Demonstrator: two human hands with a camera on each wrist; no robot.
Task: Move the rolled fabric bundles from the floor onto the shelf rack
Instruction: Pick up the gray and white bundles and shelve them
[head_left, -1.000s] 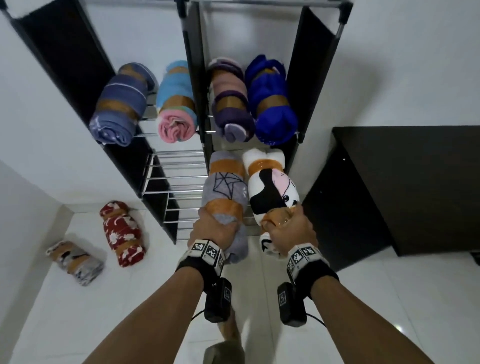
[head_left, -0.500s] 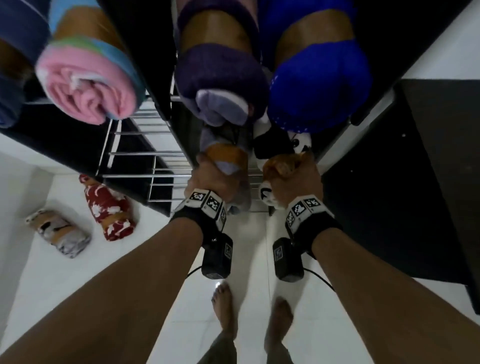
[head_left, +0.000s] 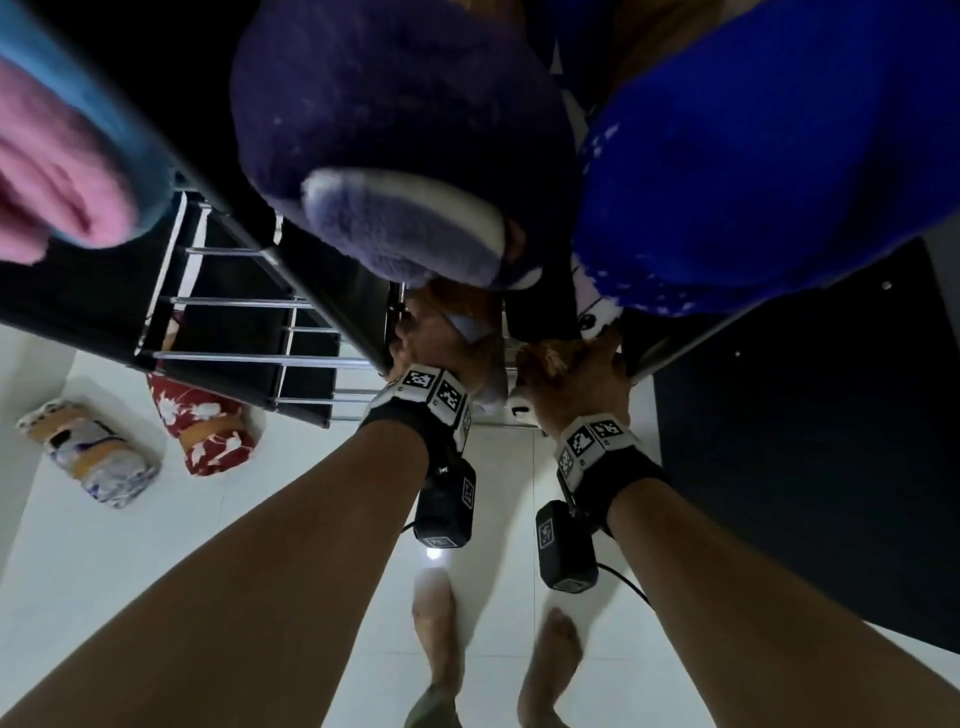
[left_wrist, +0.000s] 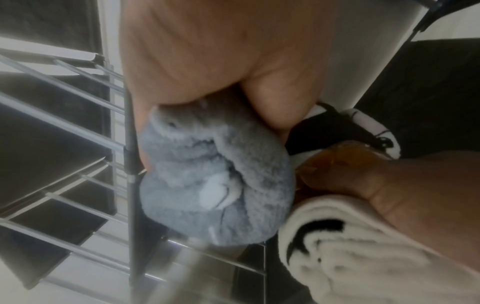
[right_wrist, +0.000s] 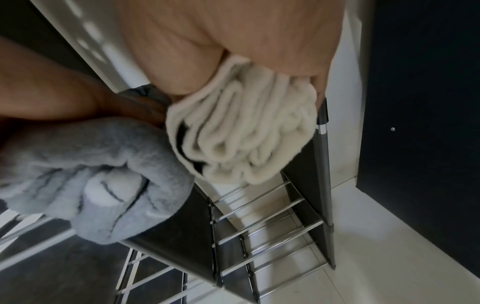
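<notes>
My left hand (head_left: 441, 343) grips the near end of a grey fleece bundle (left_wrist: 215, 185) at the rack's second tier, just right of the middle post. Beside it my right hand (head_left: 576, 374) grips a white and black bundle (right_wrist: 244, 139), its end against the right-hand post. Both bundles touch side by side over the metal rods of the shelf rack (head_left: 249, 356). The tier above carries a purple bundle (head_left: 405, 156), a blue bundle (head_left: 753, 171) and a pink and teal bundle (head_left: 57, 171), which hide most of the held rolls in the head view. A red floral bundle (head_left: 202, 431) and a grey patterned bundle (head_left: 88, 452) lie on the floor at left.
A dark cabinet (head_left: 810, 426) stands close to the rack's right side. White tiled floor (head_left: 130, 561) spreads below, with my bare feet (head_left: 550, 670) near the rack. The rack's left bay shows bare rods (left_wrist: 59, 123) at this level and lower.
My head has moved in close under the upper tier, so the purple and blue bundles now fill the top of the view. Both hands have pushed the grey and white bundles deeper onto the second tier.
</notes>
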